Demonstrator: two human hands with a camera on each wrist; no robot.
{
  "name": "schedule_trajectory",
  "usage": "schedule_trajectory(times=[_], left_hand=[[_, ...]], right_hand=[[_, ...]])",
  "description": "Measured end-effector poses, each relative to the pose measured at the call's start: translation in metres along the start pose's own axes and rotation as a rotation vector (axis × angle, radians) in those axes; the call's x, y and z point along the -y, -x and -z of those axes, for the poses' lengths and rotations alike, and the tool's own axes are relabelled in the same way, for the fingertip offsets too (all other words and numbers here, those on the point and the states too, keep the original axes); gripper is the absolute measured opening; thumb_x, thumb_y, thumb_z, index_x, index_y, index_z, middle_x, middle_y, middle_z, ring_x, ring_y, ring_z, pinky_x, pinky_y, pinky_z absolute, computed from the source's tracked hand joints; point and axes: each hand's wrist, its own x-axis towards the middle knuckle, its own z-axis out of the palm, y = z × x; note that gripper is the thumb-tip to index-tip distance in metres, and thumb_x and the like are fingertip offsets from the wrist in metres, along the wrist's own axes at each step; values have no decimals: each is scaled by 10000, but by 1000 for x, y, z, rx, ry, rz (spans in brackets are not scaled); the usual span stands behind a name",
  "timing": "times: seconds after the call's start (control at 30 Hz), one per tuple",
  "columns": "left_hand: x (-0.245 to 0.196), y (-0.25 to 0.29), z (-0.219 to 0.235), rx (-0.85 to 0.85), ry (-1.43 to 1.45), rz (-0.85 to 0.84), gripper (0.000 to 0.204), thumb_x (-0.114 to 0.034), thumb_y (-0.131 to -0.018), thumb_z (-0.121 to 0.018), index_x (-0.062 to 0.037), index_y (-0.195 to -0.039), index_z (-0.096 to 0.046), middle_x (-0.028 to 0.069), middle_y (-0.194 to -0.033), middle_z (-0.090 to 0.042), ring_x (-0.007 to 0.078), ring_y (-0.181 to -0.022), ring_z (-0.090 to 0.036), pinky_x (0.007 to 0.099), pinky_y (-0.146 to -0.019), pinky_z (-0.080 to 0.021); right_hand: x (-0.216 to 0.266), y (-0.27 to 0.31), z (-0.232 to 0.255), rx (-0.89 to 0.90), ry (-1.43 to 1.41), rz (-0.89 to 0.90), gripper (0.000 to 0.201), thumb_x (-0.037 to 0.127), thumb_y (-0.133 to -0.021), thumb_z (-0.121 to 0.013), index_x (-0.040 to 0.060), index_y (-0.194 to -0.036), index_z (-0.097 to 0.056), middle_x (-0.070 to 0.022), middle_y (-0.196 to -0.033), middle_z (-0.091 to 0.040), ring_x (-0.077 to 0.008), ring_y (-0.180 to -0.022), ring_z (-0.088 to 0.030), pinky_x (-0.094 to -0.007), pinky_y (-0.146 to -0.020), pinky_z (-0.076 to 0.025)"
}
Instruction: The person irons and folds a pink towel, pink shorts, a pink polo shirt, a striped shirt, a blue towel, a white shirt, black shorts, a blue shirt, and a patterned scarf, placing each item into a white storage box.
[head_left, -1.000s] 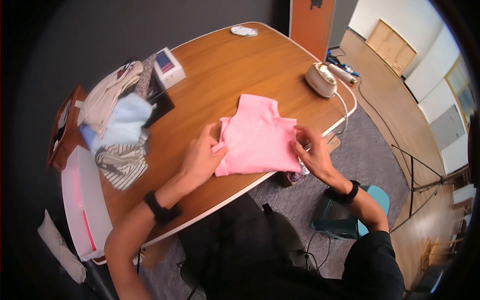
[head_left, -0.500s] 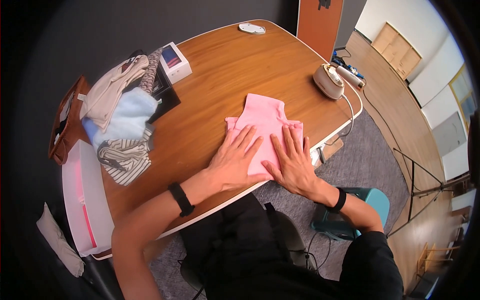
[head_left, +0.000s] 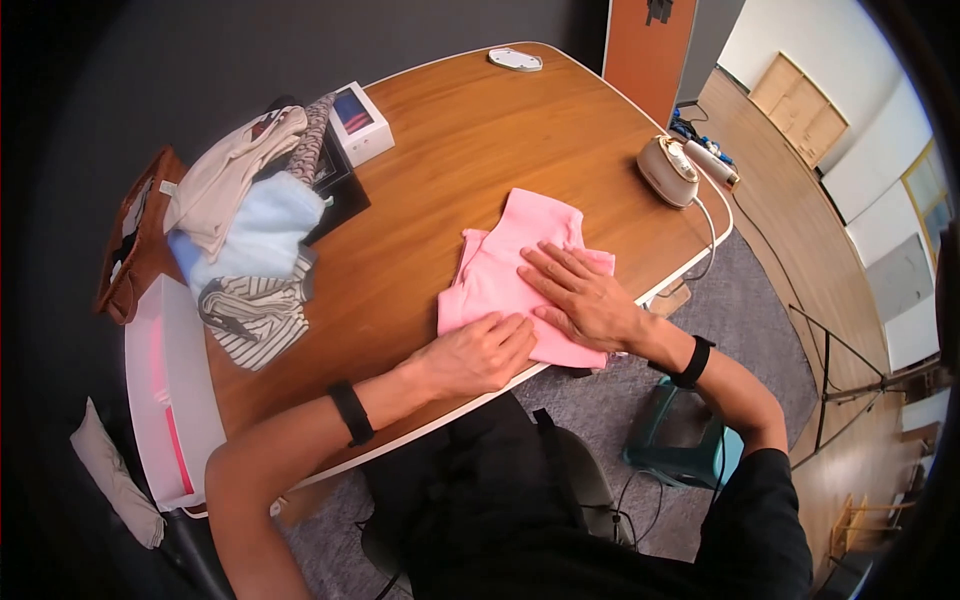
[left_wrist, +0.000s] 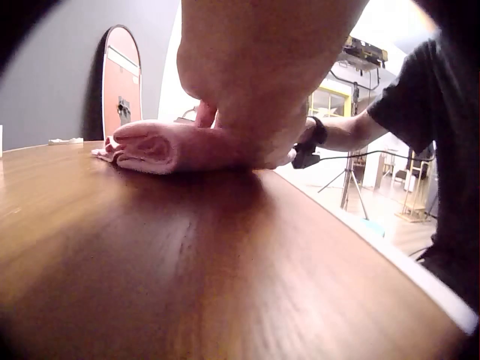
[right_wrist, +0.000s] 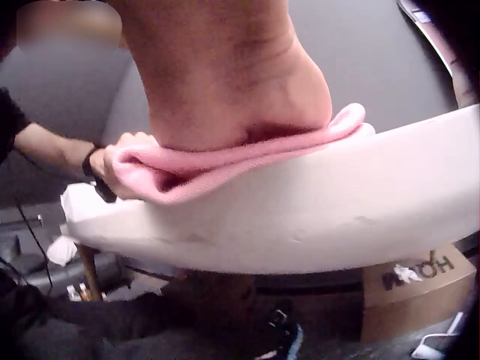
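Note:
A folded pink garment (head_left: 495, 270) lies at the table's front edge, its narrower part pointing away from me. My left hand (head_left: 478, 355) has its fingers curled on the near edge of the cloth. In the right wrist view this same hand (right_wrist: 129, 150) grips the garment's end. Spread across the right part of the garment, my right hand (head_left: 592, 308) presses down with straight fingers. Low on the wood in the left wrist view, the pink garment (left_wrist: 161, 148) shows rolled, stacked layers. Its front fold (right_wrist: 176, 180) hangs slightly over the white table rim in the right wrist view.
To the left lie several heaped clothes, among them a striped one (head_left: 255, 315) and a light-blue one (head_left: 260, 225). A brown bag (head_left: 140, 240), a white bin (head_left: 170, 390) and a boxed item (head_left: 360, 125) stand near them. A corded iron (head_left: 668, 170) sits at the right edge.
Both hands came from the garment's sides to lie flat on it. Since then the left hand has curled at its near edge, and the right has turned across it. The garment has turned slightly.

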Motion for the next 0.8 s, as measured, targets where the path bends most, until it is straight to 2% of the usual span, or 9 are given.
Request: schedule_trajectory(times=[0.07, 0.23, 0.37, 0.4, 0.5, 0.53, 0.63, 0.67, 0.8], left_hand=[[4, 8, -4, -26, -58, 63, 304, -182, -835, -628, 56, -1009, -701, 174, -1115, -724, 313, -1078, -678, 401, -963, -539], [78, 29, -26, 78, -96, 249, 263, -92, -874, -608, 55, -1078, -688, 190, -1275, -680, 298, -1222, -653, 414, -1072, -523], [79, 26, -13, 139, 47, 440, 306, -88, -834, -667, 46, -1108, -692, 183, -1299, -670, 339, -1265, -616, 465, -1143, -466], [73, 24, -10, 94, 184, 501, 335, -126, -856, -692, 55, -1138, -690, 200, -1323, -652, 354, -1298, -585, 476, -1154, -445], [46, 6, 7, -38, 342, 580, 373, -190, -909, -694, 48, -1197, -680, 200, -1373, -621, 363, -1318, -564, 475, -1142, -449], [40, 4, 2, 24, 359, 610, 522, -307, -937, -697, 62, -1300, -631, 240, -1487, -519, 397, -1400, -480, 483, -1171, -408], [34, -11, -18, 48, 246, 718, 686, -413, -931, -690, 94, -1375, -567, 308, -1580, -373, 436, -1491, -349, 491, -1230, -321], [36, -13, -28, 188, 258, 737, 934, -621, -920, -626, 125, -1461, -473, 389, -1615, -234, 485, -1550, -187, 552, -1263, -210], [27, -21, -33, 387, 294, 814, 1247, -886, -836, -482, 115, -1563, -318, 438, -1626, -119, 536, -1562, -32, 656, -1247, -58]], right_hand=[[-7, -2, -5, 4, 22, -63, 624, 447, -1058, -519, 47, -1533, -468, -175, -1635, -387, -379, -1527, -331, -513, -1244, -272], [-20, -21, -11, -16, 154, -322, 719, 552, -1053, -467, 29, -1546, -438, -215, -1623, -383, -415, -1503, -345, -539, -1229, -279], [3, -18, -10, -19, 249, -394, 838, 609, -1006, -509, -69, -1494, -452, -272, -1561, -427, -434, -1411, -435, -532, -1108, -441], [13, -17, -4, -41, 279, -381, 786, 584, -985, -554, -89, -1391, -544, -280, -1484, -491, -413, -1346, -488, -502, -939, -544], [29, -38, 42, 433, 199, -562, 688, 549, -966, -595, -68, -1268, -626, -256, -1408, -550, -392, -1300, -522, -464, -808, -567], [24, -41, 39, 342, 273, -522, 590, 507, -961, -613, -41, -1172, -667, -215, -1345, -588, -354, -1242, -557, -460, -850, -534], [-15, -62, 20, -185, 379, -115, 589, 492, -991, -588, -20, -1276, -644, -200, -1429, -566, -358, -1332, -520, -513, -1037, -464], [-30, -70, 7, -160, 263, -94, 607, 505, -1008, -557, -5, -1333, -613, -198, -1479, -529, -363, -1386, -471, -532, -1090, -412], [-58, -79, -25, -15, 82, -121, 703, 577, -1057, -424, 63, -1536, -456, -188, -1645, -355, -383, -1551, -254, -579, -1228, -258]])
